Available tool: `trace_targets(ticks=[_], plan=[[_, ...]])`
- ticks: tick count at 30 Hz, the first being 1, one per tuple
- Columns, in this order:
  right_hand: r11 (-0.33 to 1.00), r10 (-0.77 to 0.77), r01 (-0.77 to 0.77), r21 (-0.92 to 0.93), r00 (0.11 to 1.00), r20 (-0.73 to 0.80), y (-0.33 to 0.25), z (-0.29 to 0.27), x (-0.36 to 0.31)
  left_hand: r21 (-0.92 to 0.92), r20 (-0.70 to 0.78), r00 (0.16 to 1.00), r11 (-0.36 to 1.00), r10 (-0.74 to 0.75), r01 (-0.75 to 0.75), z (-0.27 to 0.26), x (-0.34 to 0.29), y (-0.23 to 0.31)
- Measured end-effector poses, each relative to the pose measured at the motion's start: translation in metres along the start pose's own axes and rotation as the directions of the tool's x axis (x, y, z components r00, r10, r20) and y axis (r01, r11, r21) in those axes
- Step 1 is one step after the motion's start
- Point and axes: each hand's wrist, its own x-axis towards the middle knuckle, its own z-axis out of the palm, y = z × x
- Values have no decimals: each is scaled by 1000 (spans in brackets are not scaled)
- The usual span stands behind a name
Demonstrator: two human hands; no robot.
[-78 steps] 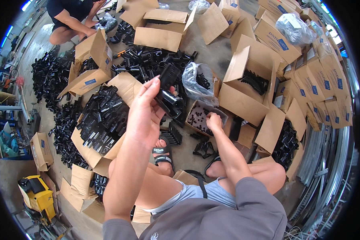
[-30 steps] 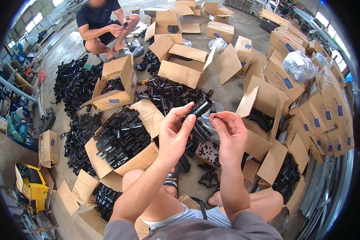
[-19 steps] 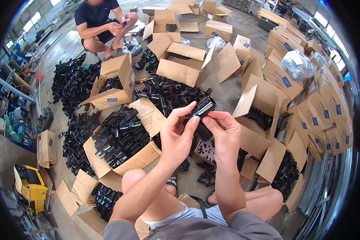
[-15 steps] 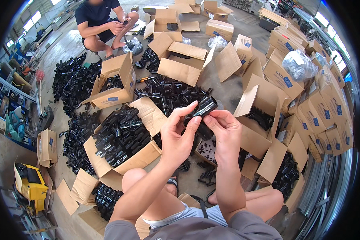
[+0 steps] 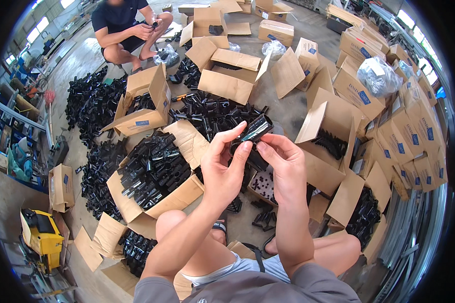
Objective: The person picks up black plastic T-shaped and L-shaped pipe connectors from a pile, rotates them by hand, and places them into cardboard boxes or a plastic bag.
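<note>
I hold a short black plastic tube fitting (image 5: 254, 130) up in front of me, above my knees. My left hand (image 5: 223, 169) pinches its lower end between thumb and fingertips, and my right hand (image 5: 284, 160) closes on it from the other side, thumb and forefinger touching the same end. Both hands grasp the one piece; neither is clenched hard, as far as I can judge.

With only fingertips on a smooth part, I think it could twist out and drop among the loose black pieces on the floor (image 5: 253, 222) by my feet.

Just beyond my left hand an open carton of black tubes (image 5: 154, 169) sits on the concrete floor (image 5: 283, 106); past the fitting lies a heap of black fittings (image 5: 210, 113), then more open cartons (image 5: 222, 70). To my right is another open box (image 5: 333, 146), with stacked cartons (image 5: 404, 126) toward the floor's right edge. At the far left corner another person (image 5: 124, 25) squats, working.

My hands hide the fitting's lower end, so I cannot tell whether a second small part is between my fingers.
</note>
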Motion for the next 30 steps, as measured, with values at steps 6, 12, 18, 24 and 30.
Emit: trace_targets(ticks=[6,12,18,24,30], plan=[[996,-25,23,-86,999,-20,5,4,-1,20,-3,1000,1000,14,-14,-1,0,-1],[918,-275,259,-299,961,-14,17,1,0,-15,-6,1000,1000,12,-12,4,0,-3],[979,-109,106,-175,994,-4,6,11,-4,34,-13,999,998,50,-49,0,2,-5],[997,-74,73,-32,997,-32,10,5,-8,19,0,995,995,99,-99,8,0,-3],[972,-190,173,-157,976,-103,23,15,-7,66,-33,994,993,105,-103,0,2,-10]])
